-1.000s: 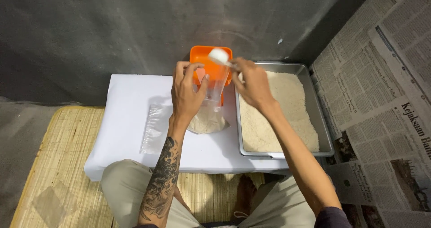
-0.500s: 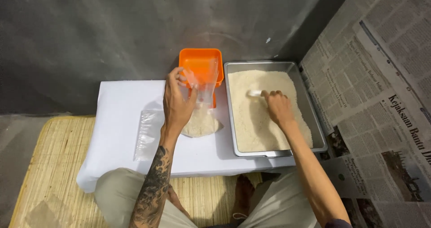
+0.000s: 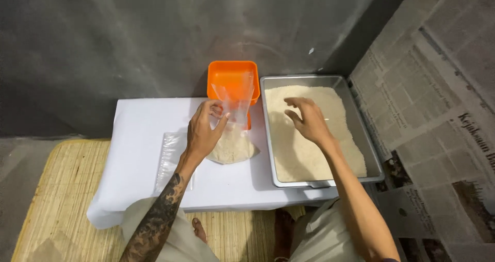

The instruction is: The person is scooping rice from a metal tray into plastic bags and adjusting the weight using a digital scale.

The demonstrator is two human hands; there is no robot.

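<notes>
The left hand grips the upper edge of a clear plastic bag, pinching it so it stands upright on the white worktop. The bag's bottom is filled with pale grain, and it stands just in front of an orange tub. The right hand hovers open, fingers spread and empty, above the grain in a metal tray just beside the bag. A stack of flat plastic bags lies near the left wrist. Newspaper covers the floor on the right.
</notes>
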